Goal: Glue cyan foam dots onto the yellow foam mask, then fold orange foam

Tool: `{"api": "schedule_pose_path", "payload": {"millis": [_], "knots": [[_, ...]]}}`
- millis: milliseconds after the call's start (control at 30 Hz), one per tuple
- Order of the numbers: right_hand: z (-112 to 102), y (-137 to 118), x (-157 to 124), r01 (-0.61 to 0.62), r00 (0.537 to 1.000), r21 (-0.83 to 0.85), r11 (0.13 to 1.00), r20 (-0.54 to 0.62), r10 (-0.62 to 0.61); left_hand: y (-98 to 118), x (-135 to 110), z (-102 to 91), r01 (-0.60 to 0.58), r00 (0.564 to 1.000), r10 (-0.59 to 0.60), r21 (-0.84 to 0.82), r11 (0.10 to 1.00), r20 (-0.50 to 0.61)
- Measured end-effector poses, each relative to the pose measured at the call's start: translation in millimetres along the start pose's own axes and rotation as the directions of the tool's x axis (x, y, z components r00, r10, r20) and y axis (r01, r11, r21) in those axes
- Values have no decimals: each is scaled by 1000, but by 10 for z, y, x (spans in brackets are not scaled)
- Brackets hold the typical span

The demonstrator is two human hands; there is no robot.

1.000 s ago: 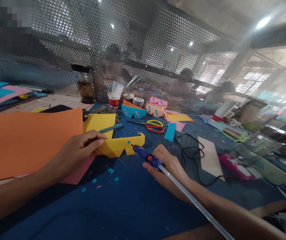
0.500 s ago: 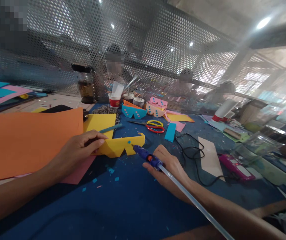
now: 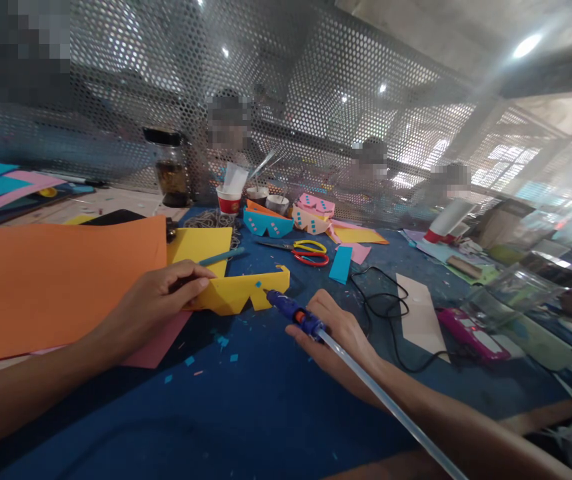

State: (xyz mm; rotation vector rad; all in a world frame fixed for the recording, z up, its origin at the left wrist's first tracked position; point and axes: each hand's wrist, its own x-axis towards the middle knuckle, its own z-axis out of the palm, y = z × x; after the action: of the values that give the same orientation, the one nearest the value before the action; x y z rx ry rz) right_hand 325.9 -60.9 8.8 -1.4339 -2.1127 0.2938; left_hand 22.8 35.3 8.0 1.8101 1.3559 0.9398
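One glue gun [image 3: 287, 309], one yellow cutout [image 3: 233, 292] with one blue square [image 3: 259, 285]

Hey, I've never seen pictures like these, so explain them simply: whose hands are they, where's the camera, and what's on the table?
There's no machine: these are one person's bare hands, seen from a camera worn on the head, looking forward and down. The left hand pinches a yellow paper cutout. The right hand holds a blue glue gun with a clear rod running out of its back; its tip is close to a small blue square on the cutout. On the blue tabletop lie scissors and paper scraps, with a large orange sheet to the left.
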Motion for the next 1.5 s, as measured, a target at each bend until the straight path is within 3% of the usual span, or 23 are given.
{"api": "schedule_pose_path", "payload": {"millis": [1500], "knots": [[10,12,9,2,1000,-27,1000,3,-2,-39,15,0,-5,1000,5,-8,1000,10]]}}
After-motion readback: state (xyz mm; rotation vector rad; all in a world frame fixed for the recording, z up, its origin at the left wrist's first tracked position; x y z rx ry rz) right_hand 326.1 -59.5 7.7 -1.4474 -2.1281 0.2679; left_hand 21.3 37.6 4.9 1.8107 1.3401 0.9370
